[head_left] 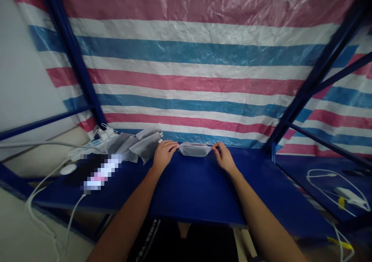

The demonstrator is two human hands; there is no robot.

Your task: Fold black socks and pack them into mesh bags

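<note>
Toward the back of the blue tabletop (200, 194), a translucent whitish frosted plastic bag (195, 150) spans the gap between my two hands. My left hand (165, 153) pinches its left end with thumb and fingertips. At the opposite end, the fingers of my right hand (224, 156) are closed on the bag's right corner. The upper side of the bag looks slightly parted, with a darker strip along it; what is inside, if anything, cannot be made out. Close by my left hand lies a loose pile of similar frosted bags (147, 145), some with small white tabs.
On the left are a phone (101, 175) with a blurred screen, a white round disc (68, 169), a power strip (84, 149) and white cables. Blue metal posts (71, 57) frame a striped plastic sheet (186, 76). A white charger (350, 197) with cable lies at right.
</note>
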